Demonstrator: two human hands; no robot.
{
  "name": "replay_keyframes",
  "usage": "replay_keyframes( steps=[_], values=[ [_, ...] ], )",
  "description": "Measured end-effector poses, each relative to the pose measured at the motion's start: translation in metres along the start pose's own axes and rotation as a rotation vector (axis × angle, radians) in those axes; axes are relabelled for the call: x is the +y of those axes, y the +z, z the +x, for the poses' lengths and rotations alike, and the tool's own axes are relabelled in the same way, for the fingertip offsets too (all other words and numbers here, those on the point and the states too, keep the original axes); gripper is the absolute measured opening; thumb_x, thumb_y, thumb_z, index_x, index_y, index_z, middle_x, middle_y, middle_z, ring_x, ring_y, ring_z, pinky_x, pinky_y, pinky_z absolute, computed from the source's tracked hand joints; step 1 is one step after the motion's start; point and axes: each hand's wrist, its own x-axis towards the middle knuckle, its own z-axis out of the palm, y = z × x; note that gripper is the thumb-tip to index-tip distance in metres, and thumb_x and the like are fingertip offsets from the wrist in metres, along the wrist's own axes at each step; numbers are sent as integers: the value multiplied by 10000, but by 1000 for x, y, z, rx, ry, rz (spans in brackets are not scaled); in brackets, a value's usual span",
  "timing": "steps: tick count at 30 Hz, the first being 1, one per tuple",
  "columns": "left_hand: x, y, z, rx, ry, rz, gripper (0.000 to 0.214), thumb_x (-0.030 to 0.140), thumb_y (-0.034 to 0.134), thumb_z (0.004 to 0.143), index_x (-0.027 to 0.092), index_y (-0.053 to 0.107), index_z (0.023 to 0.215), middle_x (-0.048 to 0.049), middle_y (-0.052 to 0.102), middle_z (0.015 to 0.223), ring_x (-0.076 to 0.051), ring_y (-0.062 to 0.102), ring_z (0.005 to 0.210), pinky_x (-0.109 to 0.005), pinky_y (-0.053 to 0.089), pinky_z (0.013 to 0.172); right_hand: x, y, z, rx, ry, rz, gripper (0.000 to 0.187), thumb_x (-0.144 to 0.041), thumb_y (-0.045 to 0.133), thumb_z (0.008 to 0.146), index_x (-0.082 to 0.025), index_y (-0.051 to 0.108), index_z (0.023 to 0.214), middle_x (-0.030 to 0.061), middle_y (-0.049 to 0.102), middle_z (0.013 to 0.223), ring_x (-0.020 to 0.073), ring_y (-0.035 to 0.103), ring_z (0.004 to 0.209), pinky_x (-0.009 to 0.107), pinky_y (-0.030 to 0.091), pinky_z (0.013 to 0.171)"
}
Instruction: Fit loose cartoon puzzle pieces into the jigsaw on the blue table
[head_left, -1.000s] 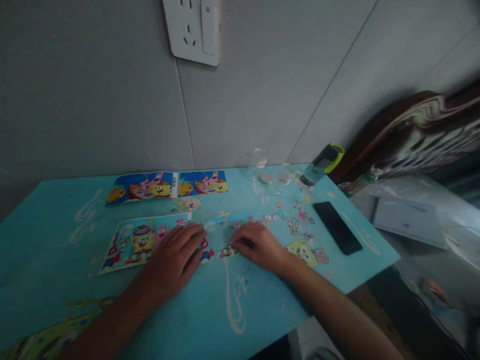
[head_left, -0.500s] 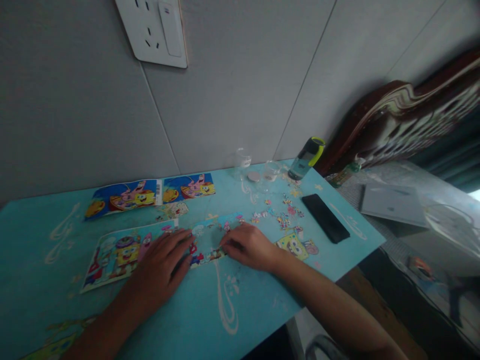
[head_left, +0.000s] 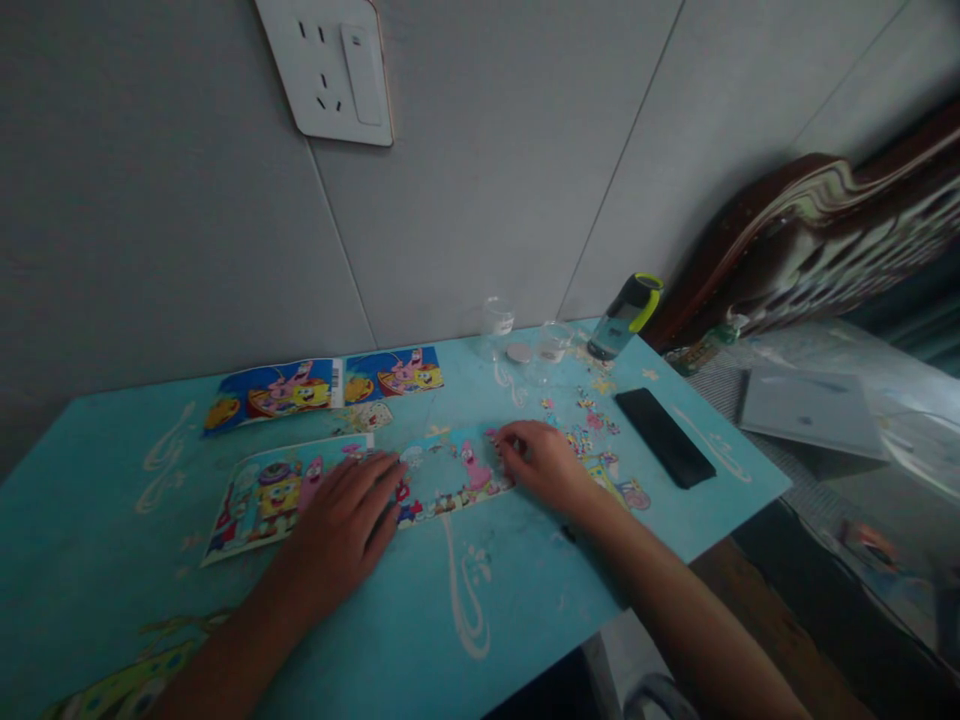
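Head view up, and I've got both bare hands over the turquoise patterned desk (head_left: 360,640). My landmark is the partly assembled cartoon jigsaw of small coloured pieces (head_left: 472,470), lying flat between the two hands: pieces round the border, a pink figure toward its right end, bare surface showing through the middle. Its long axis runs left to right, the right end slanting slightly away from me.

And here's the relation that counts: the right hand (head_left: 544,460) is at the jigsaw's right end, its fingertips at the far corner, so the open middle lies to the left of that grip. Thumb and forefinger are drawn in to a narrow pinch; whether a piece sits between them, I can't tell at this size. The left hand (head_left: 349,515) lies flat at the jigsaw's left end, fingers extended and loosely spread, nothing seen in that grip, palm partly over the flat printed cartoon sheet (head_left: 259,500) just left of the jigsaw.

Scattered loose coloured pieces (head_left: 585,415) lie to the jigsaw's right and beyond it, the right hand much the nearer. Farther right of the jigsaw, there's the long black rectangular slab (head_left: 664,437); beyond the jigsaw to its left, the blue cartoon-printed strip (head_left: 274,393).
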Motion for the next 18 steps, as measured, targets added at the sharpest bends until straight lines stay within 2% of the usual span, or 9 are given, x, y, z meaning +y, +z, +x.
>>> replay_keyframes(
  steps=[6, 12, 18],
  values=[
    [-1, 1, 0, 1, 7, -1, 483, 264, 508, 968, 190, 485, 1445, -125, 546, 1442, -308, 502, 1328, -543, 321, 1182, 12, -10, -2, -1, 89, -75, 147, -136, 577, 856, -179, 699, 924, 44, 707, 848, 162, 610, 746, 274, 435, 720],
    [2, -1, 0, -13, -5, -29, 407, 225, 493, 977, 187, 548, 1379, -121, 563, 1418, -296, 520, 1307, -558, 342, 1168, 21, -14, -2, -21, 130, -96, 153, -169, 594, 844, -189, 722, 926, 39, 728, 849, 167, 629, 729, 271, 436, 690],
    [13, -9, 5, -36, -44, -20, 407, 200, 449, 997, 157, 547, 1390, -135, 562, 1420, -283, 495, 1338, -551, 307, 1202, 31, -21, -8, -18, 141, -65, 214, -243, 585, 868, -194, 762, 978, 79, 759, 956, 218, 693, 839, 316, 494, 775]
  ],
)
